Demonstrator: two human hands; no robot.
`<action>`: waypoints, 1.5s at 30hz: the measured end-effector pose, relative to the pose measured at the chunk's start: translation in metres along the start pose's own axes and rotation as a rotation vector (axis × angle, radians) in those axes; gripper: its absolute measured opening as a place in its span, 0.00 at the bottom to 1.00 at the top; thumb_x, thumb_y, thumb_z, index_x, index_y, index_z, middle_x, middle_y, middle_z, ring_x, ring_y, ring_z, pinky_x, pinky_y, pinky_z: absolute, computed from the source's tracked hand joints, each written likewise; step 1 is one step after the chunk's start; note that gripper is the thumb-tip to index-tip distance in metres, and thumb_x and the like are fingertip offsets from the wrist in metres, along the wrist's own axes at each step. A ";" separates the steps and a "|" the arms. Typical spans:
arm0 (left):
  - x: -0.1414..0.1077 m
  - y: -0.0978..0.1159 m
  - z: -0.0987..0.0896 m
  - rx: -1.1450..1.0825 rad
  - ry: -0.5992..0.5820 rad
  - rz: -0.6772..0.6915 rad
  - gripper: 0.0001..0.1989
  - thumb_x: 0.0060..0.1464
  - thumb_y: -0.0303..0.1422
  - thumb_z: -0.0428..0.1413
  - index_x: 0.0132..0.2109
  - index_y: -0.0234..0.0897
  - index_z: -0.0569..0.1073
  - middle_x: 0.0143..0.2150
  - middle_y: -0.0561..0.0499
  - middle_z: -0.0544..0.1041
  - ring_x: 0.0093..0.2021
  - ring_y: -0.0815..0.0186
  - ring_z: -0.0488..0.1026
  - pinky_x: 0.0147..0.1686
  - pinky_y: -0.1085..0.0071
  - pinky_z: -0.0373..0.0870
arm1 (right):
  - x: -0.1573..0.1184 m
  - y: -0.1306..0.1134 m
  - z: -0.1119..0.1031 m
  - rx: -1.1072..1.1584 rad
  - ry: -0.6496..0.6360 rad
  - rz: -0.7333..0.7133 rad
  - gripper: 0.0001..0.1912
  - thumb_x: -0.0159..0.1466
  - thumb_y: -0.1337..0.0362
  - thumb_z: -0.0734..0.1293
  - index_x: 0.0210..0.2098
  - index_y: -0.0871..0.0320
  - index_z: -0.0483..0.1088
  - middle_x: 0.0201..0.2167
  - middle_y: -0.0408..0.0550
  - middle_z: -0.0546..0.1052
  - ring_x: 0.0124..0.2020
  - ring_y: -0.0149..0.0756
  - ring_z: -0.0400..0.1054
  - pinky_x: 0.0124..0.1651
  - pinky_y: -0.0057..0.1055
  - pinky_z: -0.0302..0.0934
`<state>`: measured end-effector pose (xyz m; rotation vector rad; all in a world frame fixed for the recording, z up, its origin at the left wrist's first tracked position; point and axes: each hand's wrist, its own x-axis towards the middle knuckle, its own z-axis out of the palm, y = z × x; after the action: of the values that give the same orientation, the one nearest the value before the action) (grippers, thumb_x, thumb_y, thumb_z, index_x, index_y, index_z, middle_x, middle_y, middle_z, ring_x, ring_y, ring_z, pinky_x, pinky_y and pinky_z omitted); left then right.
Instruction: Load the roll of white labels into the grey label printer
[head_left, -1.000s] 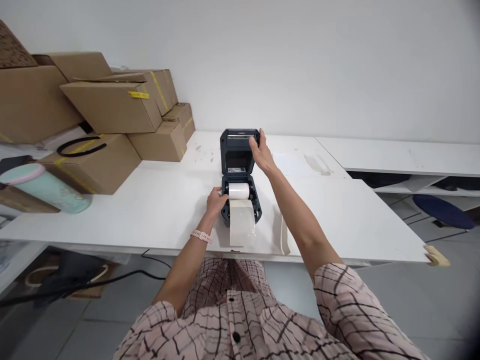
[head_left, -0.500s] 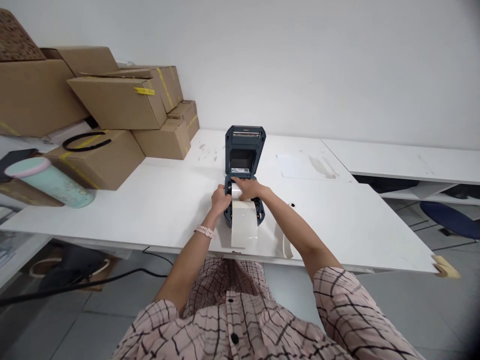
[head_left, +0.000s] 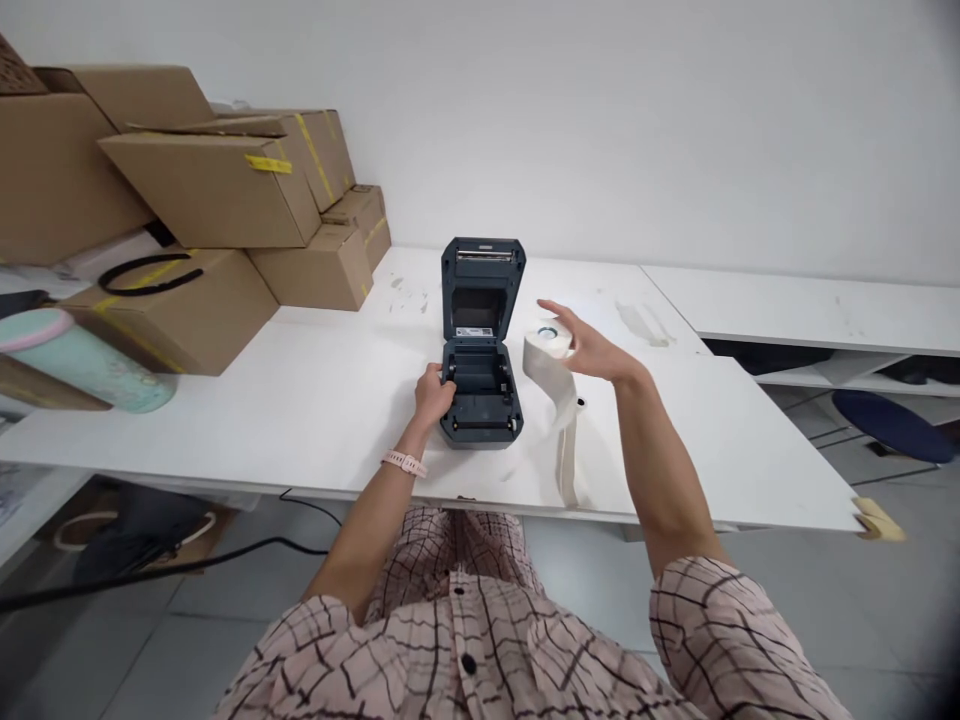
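Note:
A dark label printer [head_left: 481, 400] stands on the white table with its lid [head_left: 482, 290] tipped up and its inside bay bare. My left hand [head_left: 434, 396] grips the printer's left side, the thumb over the edge. To the right of the printer, my right hand [head_left: 589, 345] holds a white label roll [head_left: 549, 337], its core facing up. A loose strip [head_left: 559, 393] curls down from the roll. Below the right hand, another pale strip with a small roll [head_left: 568, 460] lies near the table's front edge.
Cardboard boxes [head_left: 210, 190] are stacked at the left, with a black ring [head_left: 150, 275] on one. A mint tumbler [head_left: 90, 365] lies tilted beside them. White shelving [head_left: 840, 378] and a dark blue stool seat [head_left: 892, 425] are at the right.
The label roll has come out of the printer and moved right in my right hand. My left hand has stayed at the printer's left side. The view has shifted slightly.

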<state>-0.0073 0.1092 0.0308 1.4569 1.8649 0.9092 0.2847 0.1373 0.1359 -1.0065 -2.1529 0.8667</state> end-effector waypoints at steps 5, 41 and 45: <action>0.003 -0.005 0.003 -0.038 0.037 0.015 0.20 0.47 0.26 0.54 0.50 0.36 0.71 0.28 0.53 0.70 0.30 0.63 0.69 0.32 0.69 0.60 | -0.008 0.077 0.014 0.150 0.232 0.210 0.53 0.50 0.58 0.76 0.69 0.59 0.52 0.62 0.63 0.68 0.57 0.52 0.69 0.58 0.48 0.65; 0.007 -0.014 0.011 -0.172 0.061 0.010 0.21 0.46 0.27 0.55 0.50 0.35 0.72 0.26 0.56 0.69 0.28 0.65 0.68 0.31 0.70 0.62 | 0.086 -0.010 0.113 -0.653 -0.462 0.107 0.23 0.58 0.69 0.70 0.54 0.61 0.72 0.51 0.60 0.78 0.50 0.54 0.74 0.49 0.42 0.66; 0.008 -0.015 0.013 -0.227 0.062 -0.008 0.21 0.45 0.26 0.56 0.50 0.37 0.72 0.26 0.56 0.69 0.30 0.64 0.70 0.34 0.70 0.65 | 0.080 -0.007 0.122 -0.690 -0.475 0.092 0.23 0.56 0.71 0.71 0.52 0.57 0.74 0.50 0.56 0.80 0.50 0.54 0.74 0.53 0.43 0.64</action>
<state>-0.0069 0.1167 0.0106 1.2962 1.7448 1.1333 0.1495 0.1622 0.0864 -1.3278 -2.9366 0.4136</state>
